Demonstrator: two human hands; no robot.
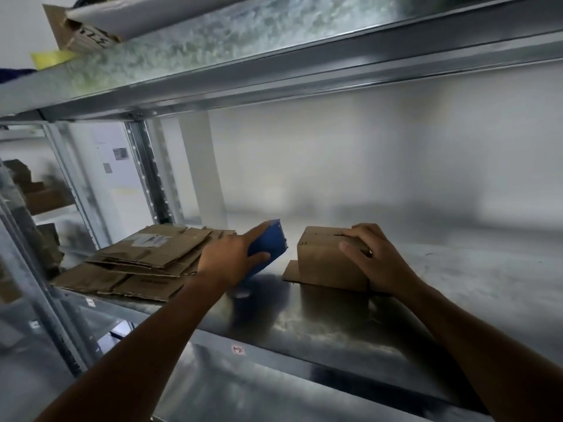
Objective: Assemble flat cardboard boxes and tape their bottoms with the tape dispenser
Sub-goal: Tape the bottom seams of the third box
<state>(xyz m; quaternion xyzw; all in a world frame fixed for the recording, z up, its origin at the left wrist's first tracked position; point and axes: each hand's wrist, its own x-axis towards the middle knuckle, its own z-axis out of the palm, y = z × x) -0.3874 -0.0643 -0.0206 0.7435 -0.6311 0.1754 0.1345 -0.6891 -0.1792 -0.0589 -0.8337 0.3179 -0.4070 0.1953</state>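
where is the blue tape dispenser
In the head view, the blue tape dispenser is in the left hand, between the flat cardboard stack and the assembled box.

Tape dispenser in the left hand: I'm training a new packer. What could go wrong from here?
The tape dispenser, gripped tilted by the left hand, could knock the cardboard box beside it. That box, steadied only by the right hand, might slide on the smooth metal shelf.

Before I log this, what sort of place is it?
Probably a stockroom or packing area: galvanised metal shelving, a stack of flattened cardboard boxes on it, and a blue tape dispenser beside an assembled box.
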